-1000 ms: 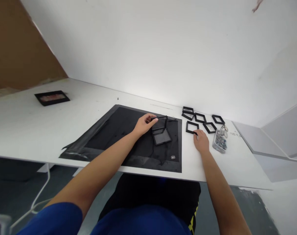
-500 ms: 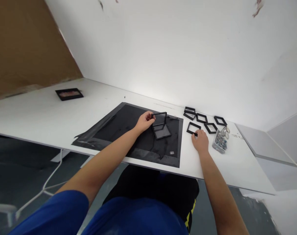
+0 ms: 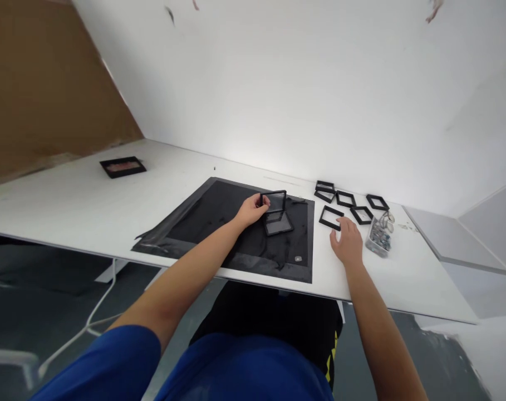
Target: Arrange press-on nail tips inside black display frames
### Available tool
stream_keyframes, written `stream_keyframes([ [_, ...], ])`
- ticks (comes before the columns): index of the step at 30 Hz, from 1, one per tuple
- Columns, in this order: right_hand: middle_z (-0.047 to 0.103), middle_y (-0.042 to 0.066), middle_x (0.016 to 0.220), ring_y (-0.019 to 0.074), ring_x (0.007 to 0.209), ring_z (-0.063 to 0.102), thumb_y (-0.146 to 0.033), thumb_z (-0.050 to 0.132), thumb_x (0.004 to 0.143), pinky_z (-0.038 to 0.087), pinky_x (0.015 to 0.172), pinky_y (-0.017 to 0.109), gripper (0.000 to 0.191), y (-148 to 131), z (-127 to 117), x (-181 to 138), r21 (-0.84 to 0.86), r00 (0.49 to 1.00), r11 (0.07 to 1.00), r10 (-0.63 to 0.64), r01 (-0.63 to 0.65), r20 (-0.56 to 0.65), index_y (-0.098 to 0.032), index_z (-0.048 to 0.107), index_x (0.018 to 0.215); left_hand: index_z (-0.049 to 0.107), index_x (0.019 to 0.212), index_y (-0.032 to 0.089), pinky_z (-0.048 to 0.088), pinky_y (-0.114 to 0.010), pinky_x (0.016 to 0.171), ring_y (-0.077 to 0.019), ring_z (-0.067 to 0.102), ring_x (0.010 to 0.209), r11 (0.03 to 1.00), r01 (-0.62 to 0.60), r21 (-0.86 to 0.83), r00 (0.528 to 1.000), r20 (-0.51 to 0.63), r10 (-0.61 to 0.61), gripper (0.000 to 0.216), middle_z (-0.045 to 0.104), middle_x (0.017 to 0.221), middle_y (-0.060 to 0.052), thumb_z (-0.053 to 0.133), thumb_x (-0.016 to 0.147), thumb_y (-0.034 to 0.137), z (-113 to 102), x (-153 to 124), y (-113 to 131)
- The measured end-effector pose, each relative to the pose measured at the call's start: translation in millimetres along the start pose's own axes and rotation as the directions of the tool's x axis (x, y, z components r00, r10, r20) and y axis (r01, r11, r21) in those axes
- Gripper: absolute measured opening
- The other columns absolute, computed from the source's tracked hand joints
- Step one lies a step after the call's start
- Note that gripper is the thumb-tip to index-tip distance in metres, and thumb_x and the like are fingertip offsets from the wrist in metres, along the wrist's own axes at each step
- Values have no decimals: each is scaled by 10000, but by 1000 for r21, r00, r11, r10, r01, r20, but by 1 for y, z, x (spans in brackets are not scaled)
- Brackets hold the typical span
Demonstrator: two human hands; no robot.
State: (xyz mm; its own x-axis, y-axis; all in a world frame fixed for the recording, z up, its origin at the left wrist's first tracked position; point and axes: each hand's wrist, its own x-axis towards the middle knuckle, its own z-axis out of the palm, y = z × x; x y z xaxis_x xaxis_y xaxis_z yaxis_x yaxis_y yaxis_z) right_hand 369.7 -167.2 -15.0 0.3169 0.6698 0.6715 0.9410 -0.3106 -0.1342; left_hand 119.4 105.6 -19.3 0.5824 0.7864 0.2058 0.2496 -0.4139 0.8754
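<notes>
My left hand [image 3: 251, 210] is closed on the edge of a black hinged frame with clear film panes [image 3: 279, 224]. One half of it lies on the black mat [image 3: 206, 214] while the other half is held raised at an angle. Over the white table, my right hand [image 3: 348, 243] has its thumb and fingers apart and holds nothing. Just beyond its fingertips lies a separate black rectangular frame [image 3: 331, 225]. To the right of that hand stands a clear plastic box [image 3: 378, 236] filled with small blue-grey pieces.
Several more black frames [image 3: 345, 199] lie toward the wall at the back right. A black frame with a reddish middle [image 3: 123, 167] rests at the far left of the white table [image 3: 173, 159]. A small clear piece [image 3: 298, 258] is near the mat's front right corner.
My right hand has let go of the separate black frame and drawn back slightly to the right, its fingers spreading. My left hand still holds the hinged frame.
</notes>
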Motion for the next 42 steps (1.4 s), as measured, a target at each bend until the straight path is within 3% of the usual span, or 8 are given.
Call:
stream_keyframes([
  [3,541,112,1409,267,1278,536,-412,610,957,470,1066,530,425,8,-18,-14,-62,982,991,105,-116,-160,-193,577,1320,582,1267,158,573,-437,954,-211,632,1115,1000,0,26,994,-114,3,397,619,1270,-98,603,959,407,-3,0,0],
  [7,499,123,1454,294,1320,497,-428,615,950,439,1087,570,491,37,-33,-38,-128,856,906,324,-403,-403,-196,537,1375,579,1271,161,570,-439,959,-212,631,1119,999,4,47,968,-250,7,397,617,1276,-99,602,959,404,-9,2,-1],
  [11,589,105,1325,245,1194,584,-420,617,954,508,1013,500,403,56,-32,-52,-162,796,832,423,-530,-433,-179,598,1276,573,1278,160,573,-437,953,-210,635,1110,998,18,53,958,-287,-2,400,618,1273,-99,603,959,399,-9,4,-3],
  [20,633,92,1233,191,1063,629,-431,584,975,550,935,422,342,38,-47,-77,-257,829,790,546,-557,-117,-184,628,1207,580,1270,164,572,-434,954,-212,634,1115,980,97,174,952,-303,-40,396,620,1269,-96,607,956,403,-13,-2,7],
  [28,647,83,1190,162,990,636,-445,561,987,568,874,368,318,53,-69,-86,-301,719,778,626,-551,301,-202,639,1177,574,1287,169,557,-458,986,-222,618,1154,957,114,267,921,-390,-1,410,607,1299,-95,606,957,410,-13,-4,13],
  [33,628,91,1245,178,1042,629,-431,570,984,562,910,392,327,69,-50,-60,-287,671,782,623,-554,402,-207,627,1215,468,1392,142,372,-575,1180,-370,357,1466,966,21,257,862,-494,113,602,277,1600,-227,665,881,390,-17,-7,19],
  [36,626,92,1246,185,1050,631,-420,589,974,564,906,400,339,80,-39,-44,-271,650,787,613,-554,450,-194,621,1225,392,1413,119,278,-551,1236,-364,261,1522,957,-74,281,826,-521,217,649,87,1648,-264,629,868,379,-16,-12,24],
  [42,621,94,1259,193,1067,629,-417,596,971,562,916,410,350,79,-33,-30,-228,670,807,582,-544,460,-191,616,1237,428,1357,137,254,-528,1237,-346,285,1512,892,-288,349,765,-476,434,580,128,1647,-256,587,881,428,-9,-18,33],
])
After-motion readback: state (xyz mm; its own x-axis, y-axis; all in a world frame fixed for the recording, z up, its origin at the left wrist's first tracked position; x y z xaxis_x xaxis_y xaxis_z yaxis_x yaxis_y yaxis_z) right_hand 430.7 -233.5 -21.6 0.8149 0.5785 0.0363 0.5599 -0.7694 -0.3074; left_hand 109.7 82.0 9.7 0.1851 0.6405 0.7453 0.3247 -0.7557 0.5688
